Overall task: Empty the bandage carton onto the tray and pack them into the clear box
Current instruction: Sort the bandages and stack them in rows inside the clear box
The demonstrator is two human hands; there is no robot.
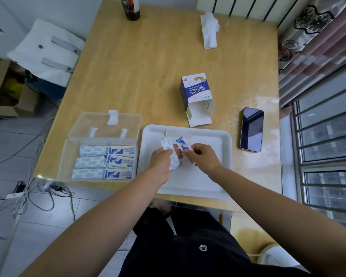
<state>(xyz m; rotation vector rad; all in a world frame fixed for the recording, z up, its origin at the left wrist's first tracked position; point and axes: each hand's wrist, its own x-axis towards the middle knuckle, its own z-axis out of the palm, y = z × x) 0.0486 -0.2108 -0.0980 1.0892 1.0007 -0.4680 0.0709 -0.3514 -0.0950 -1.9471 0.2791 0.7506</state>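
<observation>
Above the tray's [212,140] bare floor, left hand [161,163] grips bandages [168,145], right hand [203,156] pinches one bandage [181,143]; clear box [74,149] just left.

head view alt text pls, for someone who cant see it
Over a white tray, a person's left hand and right hand each hold wrapped bandages. To the left, an open clear box holds two columns of packed bandages; the open carton lies beyond the tray, a phone right of it.

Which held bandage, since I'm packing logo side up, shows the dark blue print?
The right-hand bandage, pinched by the right hand: bold dark blue print faces up. The left-hand bandage, in the left hand, shows only a pale pattern.
</observation>
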